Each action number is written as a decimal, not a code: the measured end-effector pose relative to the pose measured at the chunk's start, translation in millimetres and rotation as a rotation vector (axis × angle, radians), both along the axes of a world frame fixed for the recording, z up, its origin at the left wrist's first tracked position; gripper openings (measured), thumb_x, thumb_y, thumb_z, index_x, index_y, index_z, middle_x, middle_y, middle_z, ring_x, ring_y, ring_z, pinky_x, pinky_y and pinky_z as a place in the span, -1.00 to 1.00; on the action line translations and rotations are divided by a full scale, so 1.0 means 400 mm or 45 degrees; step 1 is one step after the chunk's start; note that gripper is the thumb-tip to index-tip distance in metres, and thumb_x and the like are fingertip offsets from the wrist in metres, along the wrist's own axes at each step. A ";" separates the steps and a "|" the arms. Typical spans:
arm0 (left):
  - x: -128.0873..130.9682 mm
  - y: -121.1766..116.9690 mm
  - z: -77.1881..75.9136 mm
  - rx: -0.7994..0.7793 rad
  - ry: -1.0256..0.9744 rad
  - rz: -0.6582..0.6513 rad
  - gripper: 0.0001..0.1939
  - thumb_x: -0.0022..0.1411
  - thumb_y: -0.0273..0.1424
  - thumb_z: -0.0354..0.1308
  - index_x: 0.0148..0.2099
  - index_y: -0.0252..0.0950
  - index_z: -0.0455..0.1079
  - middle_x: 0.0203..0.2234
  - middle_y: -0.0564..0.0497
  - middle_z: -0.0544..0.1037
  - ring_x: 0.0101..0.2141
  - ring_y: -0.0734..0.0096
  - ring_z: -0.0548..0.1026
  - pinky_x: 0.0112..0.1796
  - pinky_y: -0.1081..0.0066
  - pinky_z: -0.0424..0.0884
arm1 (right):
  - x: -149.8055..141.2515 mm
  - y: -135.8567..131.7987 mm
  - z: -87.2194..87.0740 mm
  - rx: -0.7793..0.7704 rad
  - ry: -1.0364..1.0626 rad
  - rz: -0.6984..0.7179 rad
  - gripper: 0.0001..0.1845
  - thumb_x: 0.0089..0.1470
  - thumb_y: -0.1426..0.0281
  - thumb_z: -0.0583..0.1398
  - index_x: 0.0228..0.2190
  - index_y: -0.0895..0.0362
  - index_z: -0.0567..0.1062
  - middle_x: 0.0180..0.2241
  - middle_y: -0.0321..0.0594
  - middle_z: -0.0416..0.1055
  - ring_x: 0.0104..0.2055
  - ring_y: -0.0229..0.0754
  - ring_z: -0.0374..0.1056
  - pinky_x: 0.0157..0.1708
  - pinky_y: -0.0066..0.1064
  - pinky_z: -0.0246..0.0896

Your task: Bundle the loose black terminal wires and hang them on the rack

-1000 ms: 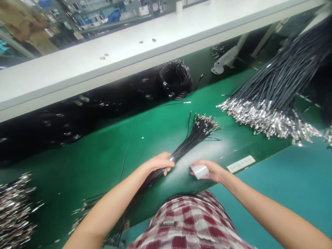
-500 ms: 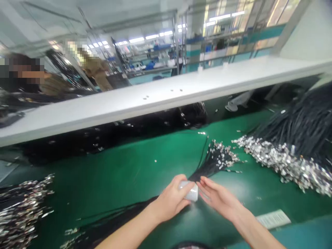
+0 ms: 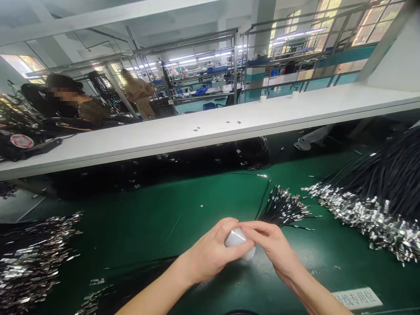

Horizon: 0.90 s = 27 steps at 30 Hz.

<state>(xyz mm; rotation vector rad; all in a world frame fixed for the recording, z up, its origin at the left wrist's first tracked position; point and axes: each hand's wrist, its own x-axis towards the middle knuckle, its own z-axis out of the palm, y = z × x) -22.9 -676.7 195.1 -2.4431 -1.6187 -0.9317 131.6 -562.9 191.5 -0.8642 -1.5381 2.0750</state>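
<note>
My left hand point(image 3: 215, 249) is wrapped round a pale, translucent roll-like piece point(image 3: 235, 238), its exact kind unclear. Against it, my right hand point(image 3: 271, 245) has thumb and fingers pinched together at the left fingertips; what they grip is hidden. Just beyond both hands, a bundle of black cables point(image 3: 282, 208) fans out to the upper right, its silver connector ends spread over the green mat point(image 3: 157, 205). More dark cables point(image 3: 144, 280) lie under my left forearm, with silver ends at the lower left.
Big heaps of silver-ended cables lie at the left point(image 3: 29, 262) and right point(image 3: 377, 218). A white shelf point(image 3: 210, 124) crosses behind the mat, with dark cables beneath it. A printed label point(image 3: 357, 298) sits at lower right. A seated person point(image 3: 92, 107) and a standing person point(image 3: 139, 92) are beyond the shelf.
My right hand has moved left from beside the roll to meet my left fingers, its spread fingers now pinched. The roll has tilted in my left hand. The camera view has shifted slightly.
</note>
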 end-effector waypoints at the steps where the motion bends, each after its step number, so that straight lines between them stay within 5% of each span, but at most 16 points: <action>1: 0.002 -0.004 -0.005 -0.042 -0.014 0.013 -0.62 0.35 -0.49 0.00 0.18 -0.14 0.22 0.00 -0.09 0.29 -0.03 0.31 0.41 -0.07 0.36 0.48 | -0.004 -0.001 -0.006 0.040 0.008 -0.020 -0.62 -0.20 0.04 0.40 -0.42 0.07 0.67 -0.30 -0.09 0.57 -0.20 -0.01 0.43 -0.16 -0.25 0.32; 6: 0.008 -0.023 -0.042 -0.071 -0.055 0.063 -0.49 0.35 -0.44 0.00 0.28 -0.23 -0.03 0.01 -0.22 0.32 -0.05 0.22 0.46 -0.16 0.32 0.55 | -0.016 0.008 -0.028 0.228 0.019 -0.052 -0.66 -0.20 0.07 0.40 -0.47 0.07 0.66 -0.40 -0.12 0.55 -0.32 -0.08 0.42 -0.29 -0.30 0.31; 12: 0.003 -0.034 -0.041 -0.013 -0.027 0.083 -0.50 0.33 -0.48 0.03 0.25 -0.33 -0.03 0.02 -0.35 0.30 0.00 0.08 0.46 -0.17 0.23 0.57 | 0.004 0.037 -0.016 0.115 -0.016 -0.027 -0.60 -0.21 0.06 0.40 -0.37 0.08 0.63 -0.37 -0.18 0.52 -0.37 -0.19 0.36 -0.35 -0.37 0.28; 15: -0.006 -0.033 -0.028 0.016 0.003 0.090 -0.48 0.32 -0.51 0.03 0.26 -0.35 -0.05 0.03 -0.37 0.28 0.00 0.09 0.46 -0.18 0.25 0.58 | 0.015 0.048 0.004 0.047 -0.120 0.138 -0.52 -0.10 -0.02 0.32 -0.28 0.09 0.64 -0.33 -0.16 0.52 -0.33 -0.18 0.35 -0.33 -0.37 0.24; 17: -0.013 -0.031 -0.023 0.041 0.045 0.079 -0.47 0.32 -0.54 0.02 0.26 -0.37 -0.05 0.02 -0.36 0.29 -0.01 0.11 0.46 -0.19 0.27 0.59 | 0.015 0.049 0.014 0.039 -0.143 0.249 -0.54 -0.10 -0.01 0.33 -0.33 0.12 0.65 -0.32 -0.13 0.54 -0.27 -0.15 0.36 -0.25 -0.35 0.24; 23: -0.022 -0.031 -0.024 0.058 0.221 0.051 -0.48 0.31 -0.62 -0.03 0.27 -0.38 -0.04 -0.02 -0.31 0.33 0.01 0.14 0.45 -0.20 0.29 0.58 | -0.005 0.044 -0.003 -0.017 -0.079 0.199 -0.67 -0.23 0.14 0.42 -0.48 0.14 0.61 -0.42 -0.21 0.52 -0.32 -0.17 0.34 -0.22 -0.34 0.22; 27: -0.026 -0.040 -0.038 0.034 0.201 0.053 -0.45 0.32 -0.61 -0.05 0.30 -0.31 -0.07 0.00 -0.29 0.33 0.03 0.18 0.44 -0.17 0.28 0.58 | -0.006 0.031 -0.014 0.261 -0.059 0.251 -0.71 -0.03 0.15 0.32 -0.47 0.14 0.53 -0.43 -0.24 0.46 -0.35 -0.20 0.29 -0.28 -0.36 0.17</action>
